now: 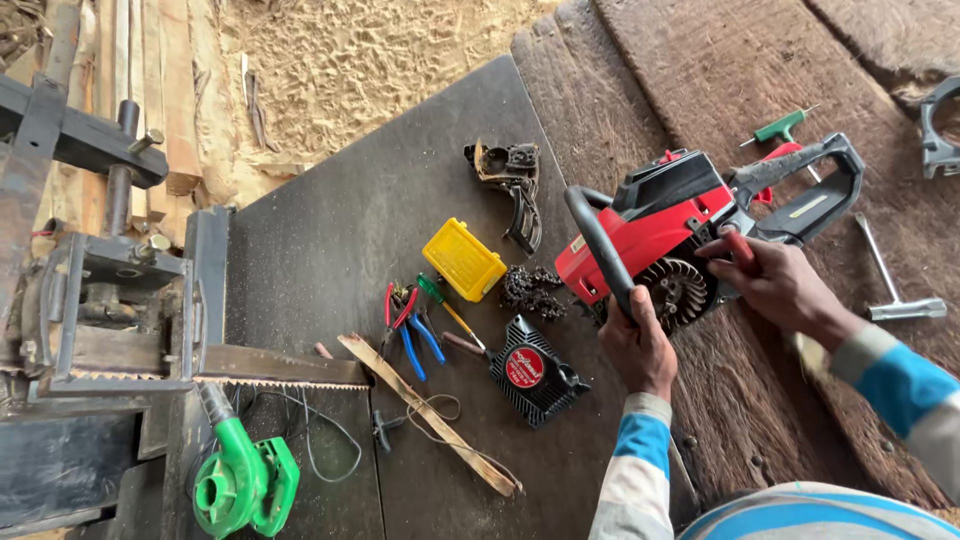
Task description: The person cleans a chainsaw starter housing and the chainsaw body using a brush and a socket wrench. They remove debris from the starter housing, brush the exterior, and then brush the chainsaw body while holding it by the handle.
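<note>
Red chainsaw body (665, 235) tipped on its side, gripped in both hands, on the wooden planks (760, 70) right of centre.

Left hand (637, 345) wraps the black front handle loop at 6 o'clock of the saw, likely to steady it; right hand (775, 280) at 4 o'clock is closed around a small reddish tool handle beside the exposed flywheel fins, the side cover being off. That black starter cover (535, 372) lies at 8 o'clock on the dark board (350, 220), within reach. Coiled chain (530, 290) sits just beside the saw at 9 o'clock, yellow box (463, 259) beyond it, pliers (410, 325) further left. Black housing part (510, 185) at 10 o'clock. Green T-handle driver (780, 127) at 1 o'clock, metal T-wrench (890, 285) at 3 o'clock. Green blower (245, 480) far at 8 o'clock.
</note>
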